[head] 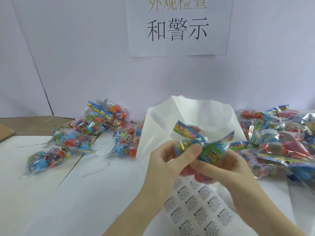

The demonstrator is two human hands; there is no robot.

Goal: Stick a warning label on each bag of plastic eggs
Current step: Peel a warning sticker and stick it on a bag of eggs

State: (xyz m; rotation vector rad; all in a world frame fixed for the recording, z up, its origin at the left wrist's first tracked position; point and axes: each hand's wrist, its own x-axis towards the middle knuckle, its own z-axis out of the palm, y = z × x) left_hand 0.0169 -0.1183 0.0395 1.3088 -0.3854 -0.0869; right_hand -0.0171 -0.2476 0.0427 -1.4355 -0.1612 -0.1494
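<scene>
A clear bag of plastic eggs with a colourful header is held above the table between both hands. My left hand grips its left end, thumb across the front. My right hand grips it from below and the right, fingers curled round the red eggs. Under the hands lies a sheet of warning labels, printed in rows on white backing paper whose upper part is peeled and stands curled up behind the bag. Whether a label is on the held bag I cannot tell.
A loose pile of egg bags lies on the white table to the left. A bigger heap of egg bags fills the right side. A paper sign hangs on the back wall. A cardboard edge shows far left.
</scene>
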